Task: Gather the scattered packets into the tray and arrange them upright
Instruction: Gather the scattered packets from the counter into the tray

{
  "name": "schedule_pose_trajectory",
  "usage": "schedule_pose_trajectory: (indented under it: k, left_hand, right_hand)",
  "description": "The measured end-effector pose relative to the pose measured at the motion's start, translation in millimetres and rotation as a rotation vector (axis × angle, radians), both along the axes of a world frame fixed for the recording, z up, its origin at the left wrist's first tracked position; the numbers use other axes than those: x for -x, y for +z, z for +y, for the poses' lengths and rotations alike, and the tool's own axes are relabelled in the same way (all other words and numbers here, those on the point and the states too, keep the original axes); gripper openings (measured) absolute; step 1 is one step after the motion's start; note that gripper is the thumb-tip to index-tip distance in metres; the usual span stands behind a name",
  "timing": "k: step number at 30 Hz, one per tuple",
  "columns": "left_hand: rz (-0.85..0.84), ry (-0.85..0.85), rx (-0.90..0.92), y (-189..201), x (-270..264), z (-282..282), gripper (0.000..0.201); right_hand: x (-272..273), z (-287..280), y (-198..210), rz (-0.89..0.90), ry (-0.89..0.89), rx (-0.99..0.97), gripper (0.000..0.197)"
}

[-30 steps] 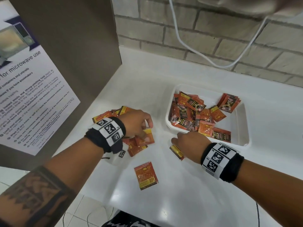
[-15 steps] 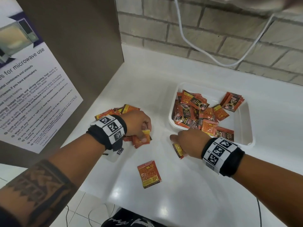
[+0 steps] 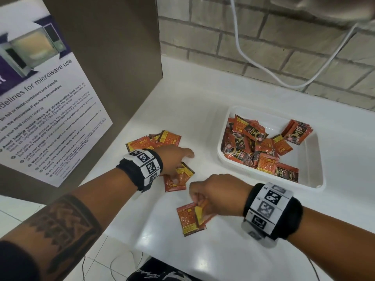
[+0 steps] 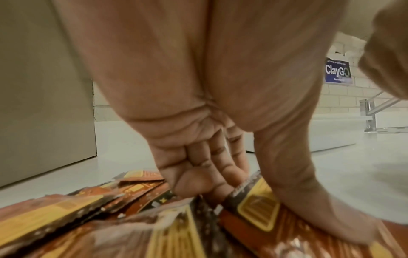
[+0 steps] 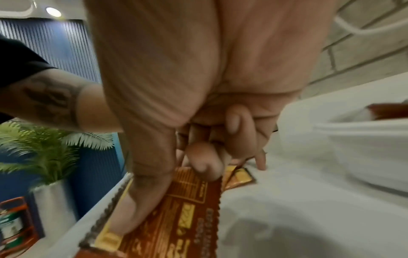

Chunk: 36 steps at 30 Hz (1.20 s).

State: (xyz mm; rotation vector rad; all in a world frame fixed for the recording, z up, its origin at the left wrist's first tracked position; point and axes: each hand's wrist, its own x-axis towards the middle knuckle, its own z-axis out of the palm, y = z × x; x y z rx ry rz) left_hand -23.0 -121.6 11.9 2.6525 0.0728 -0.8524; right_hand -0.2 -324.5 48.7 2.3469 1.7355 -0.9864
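A person is leaning over a white bench [image 3: 203,102], both hands working among red-and-yellow packets. The left hand [image 3: 174,159] is reaching down onto a loose pile of packets [image 3: 154,140] lying beside a brown cabinet wall [image 3: 113,57]; the left wrist view is showing its fingers [image 4: 212,174] curling into the heap and the thumb pressing on a packet [image 4: 260,209], so the hand is gripping several at once. A few of these gathered packets [image 3: 178,177] are showing just under the wrist in the head view.

The right hand [image 3: 219,195] is hovering near the bench's front edge, its thumb and curled fingers pinching one packet [image 3: 199,213] by its top, directly over another packet [image 3: 187,220] lying flat on the bench. The right wrist view is showing the thumb [image 5: 141,200] lying along the pinched packet's printed face.

The white tray [image 3: 312,159] is sitting to the right, well apart from the pile. More packets [image 3: 255,149] are lying jumbled and mostly flat inside it, with a small stack [image 3: 298,131] leaning at its far corner.

A microwave-use notice [image 3: 44,110] is hanging on the cabinet, and a white cable [image 3: 263,67] is looping across the brick wall [image 3: 213,37].
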Motion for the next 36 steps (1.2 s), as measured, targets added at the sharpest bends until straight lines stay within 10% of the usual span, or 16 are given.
schedule_pose_trajectory:
  k: [3, 17, 28, 36]
  left_hand:
    - [-0.032, -0.018, -0.046, 0.7, -2.4, 0.8, 0.066]
    - [-0.229, 0.180, 0.143, 3.9, -2.8, 3.0, 0.036]
    - [-0.181, 0.441, -0.067, 11.6, -44.2, 59.0, 0.083]
    - [-0.192, 0.421, -0.083, -9.0, -53.1, 60.6, 0.066]
  right_hand:
    - [16.2, 9.8, -18.2, -0.024, 0.064, 0.074, 0.056]
    - [35.8, 5.3, -40.5, -0.189, 0.190, -0.093, 0.046]
    - [24.9, 4.1, -42.4, -0.154, 0.200, -0.087, 0.046]
    - [8.1, 2.3, -38.5, 0.102, -0.133, -0.074, 0.023]
